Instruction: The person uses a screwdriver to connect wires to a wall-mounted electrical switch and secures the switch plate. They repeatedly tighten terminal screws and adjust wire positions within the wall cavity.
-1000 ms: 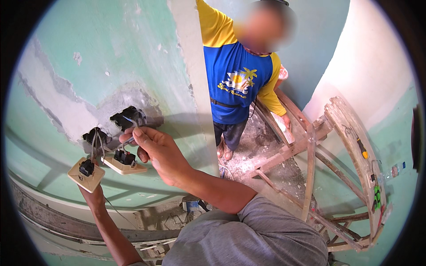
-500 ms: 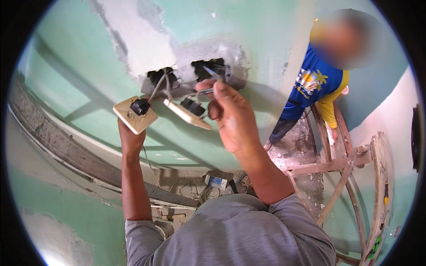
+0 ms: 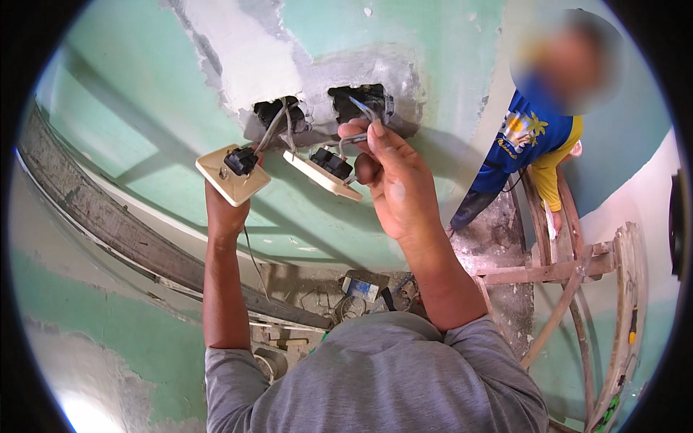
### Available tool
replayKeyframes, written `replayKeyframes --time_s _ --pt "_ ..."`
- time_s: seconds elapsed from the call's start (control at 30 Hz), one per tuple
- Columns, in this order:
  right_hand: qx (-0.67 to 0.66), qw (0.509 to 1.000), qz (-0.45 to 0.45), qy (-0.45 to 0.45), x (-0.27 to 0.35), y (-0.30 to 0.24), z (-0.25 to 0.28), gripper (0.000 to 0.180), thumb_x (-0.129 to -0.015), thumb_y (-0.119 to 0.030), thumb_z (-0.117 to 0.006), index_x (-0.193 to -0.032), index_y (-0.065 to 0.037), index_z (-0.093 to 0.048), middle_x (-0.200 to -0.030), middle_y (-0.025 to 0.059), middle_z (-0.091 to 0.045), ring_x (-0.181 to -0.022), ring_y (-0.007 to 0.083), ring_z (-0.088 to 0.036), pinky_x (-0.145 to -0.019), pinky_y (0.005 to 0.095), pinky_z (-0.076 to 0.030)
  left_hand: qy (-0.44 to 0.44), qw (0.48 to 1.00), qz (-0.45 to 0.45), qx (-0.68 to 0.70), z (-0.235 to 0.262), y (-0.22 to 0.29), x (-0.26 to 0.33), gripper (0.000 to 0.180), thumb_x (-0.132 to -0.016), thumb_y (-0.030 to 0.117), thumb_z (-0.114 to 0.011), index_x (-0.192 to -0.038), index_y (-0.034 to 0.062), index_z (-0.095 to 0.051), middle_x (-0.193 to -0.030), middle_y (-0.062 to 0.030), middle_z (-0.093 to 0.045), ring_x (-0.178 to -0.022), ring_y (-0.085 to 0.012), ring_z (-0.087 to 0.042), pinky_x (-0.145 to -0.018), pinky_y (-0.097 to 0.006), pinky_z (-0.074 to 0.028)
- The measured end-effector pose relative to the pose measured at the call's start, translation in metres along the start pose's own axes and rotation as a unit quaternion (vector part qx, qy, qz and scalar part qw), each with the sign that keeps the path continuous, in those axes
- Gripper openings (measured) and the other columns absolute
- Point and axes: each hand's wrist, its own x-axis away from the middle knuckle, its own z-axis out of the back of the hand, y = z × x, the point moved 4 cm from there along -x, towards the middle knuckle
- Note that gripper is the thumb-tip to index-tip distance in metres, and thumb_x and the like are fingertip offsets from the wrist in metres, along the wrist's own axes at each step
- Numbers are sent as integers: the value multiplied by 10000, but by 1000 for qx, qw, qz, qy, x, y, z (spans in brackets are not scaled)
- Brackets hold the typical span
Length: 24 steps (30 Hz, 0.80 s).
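Observation:
My left hand is closed at a square cream wall plate, its back turned up; its fingers are mostly hidden under the plate. A black module sits on that plate. Grey wires run up from there into the left wall box. A second cream wall plate, with black modules, hangs tilted beside my right hand. Thumb and fingers of that hand pinch a grey electrical wire. A blue-tipped end shows in front of the right wall box.
Green wall with rough grey plaster surrounds both boxes. At the right a co-worker in a blue and yellow shirt stands behind a wooden frame. Below lie a small blue-and-white box, cables and debris on the floor. A screwdriver rests on the wooden post.
The whole view has shifted, so wall, plates and hands appear a little further right. Both hands keep their grip, with the right still pinching the wire near the right wall box.

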Motion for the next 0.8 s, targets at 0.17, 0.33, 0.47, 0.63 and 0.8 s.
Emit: replayKeyframes --time_s 0.17,0.33,0.47,0.63,0.8 --pt "-7 1000 -5 0 -1 0 1 305 -1100 -318 -581 -1201 -65 -716 -1171 22 -720 -711 68 -426 -664 225 -392 -13 1000 0 -8 10 2 -3 424 -856 -131 -666 -1267 -29 -679 -1172 -99 -749 -1041 -159 -703 -924 -305 -557" --pt "-56 997 -47 -4 1 -2 -4 322 -1093 -332 -591 -1195 -54 -718 -1166 8 -706 -700 62 -429 -655 216 -405 -70 997 -31 -5 12 -4 -3 422 -975 -29 -650 -1389 -27 -569 -1329 -154 -688 -1214 -229 -681 -1008 -360 -566" --pt "-72 995 -70 13 -3 -11 5 350 -1089 -353 -598 -1182 -39 -721 -1153 10 -702 -686 54 -434 -626 206 -405 -76 991 -35 -104 8 15 -6 429 -930 -72 -655 -1354 -37 -603 -1301 -149 -705 -1189 -207 -686 -1019 -354 -555" --pt "4 999 -5 33 -1 -7 1 361 -1089 -363 -601 -1167 -36 -732 -1105 33 -729 -662 50 -477 -600 205 -409 -49 998 -32 -8 -4 27 -3 399 -845 -39 -773 -1240 -4 -732 -1114 -63 -759 -995 -126 -689 -899 -301 -561" --pt "-14 999 -10 31 0 -7 -2 343 -1087 -352 -608 -1168 -43 -735 -1105 41 -737 -659 45 -503 -614 204 -428 -61 998 -6 -15 -4 22 -3 436 -880 -83 -704 -1310 -30 -654 -1215 -111 -735 -1100 -170 -693 -956 -335 -572"
